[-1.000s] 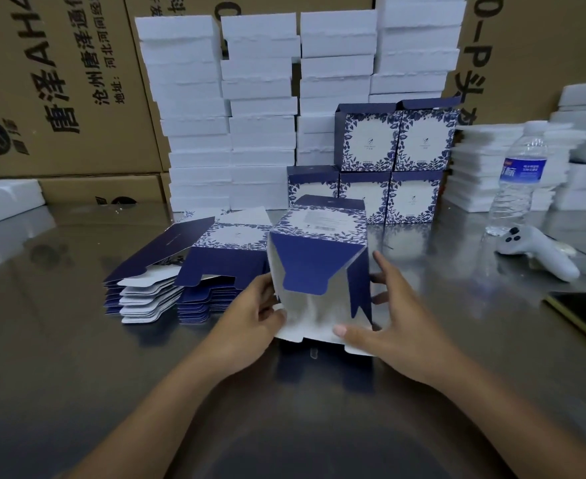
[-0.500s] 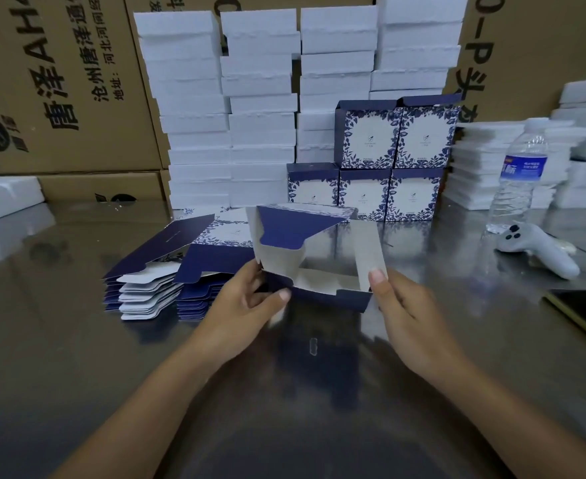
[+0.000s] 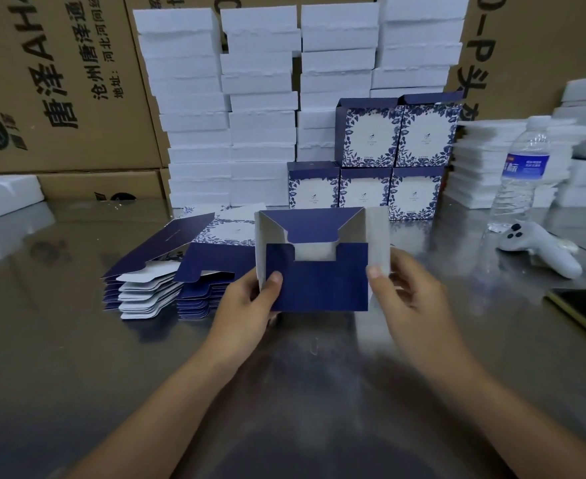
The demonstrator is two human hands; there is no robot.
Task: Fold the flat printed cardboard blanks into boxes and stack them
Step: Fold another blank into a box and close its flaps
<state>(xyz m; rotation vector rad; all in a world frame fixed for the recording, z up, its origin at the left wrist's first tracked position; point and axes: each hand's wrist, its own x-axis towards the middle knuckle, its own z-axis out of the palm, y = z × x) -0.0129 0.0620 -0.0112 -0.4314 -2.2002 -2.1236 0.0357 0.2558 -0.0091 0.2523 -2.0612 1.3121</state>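
a person's two bare hands hold a half-folded box (image 3: 315,274) just above a shiny metal surface (image 3: 77,340), at the centre of the view. one end of the box faces the camera. a navy flap with a notch cut into it covers the lower part of that end, and a second navy flap slopes down from 12 o'clock. grey card shows between them and along both side edges.

the left hand (image 3: 246,302) is at 9 o'clock of the box. its grip is closed on the left edge, with the thumb pressed on the navy flap and the fingers behind. the right hand (image 3: 409,292) is at 3 o'clock, its grip pinching the grey right side flap between the thumb and the fingers behind it.

a stack of flat blanks (image 3: 167,271) lies on the surface at 9 o'clock of the box, just beside the left hand. five finished boxes (image 3: 388,160) with blue leaf print stand at 12 o'clock, three below and two on top. tall piles of white blocks (image 3: 260,108) rise behind them against brown cartons (image 3: 60,81). at 2 o'clock stands a water bottle (image 3: 523,174), with a white controller (image 3: 540,247) near it. a phone (image 3: 585,309) lies at 3 o'clock by the frame edge.
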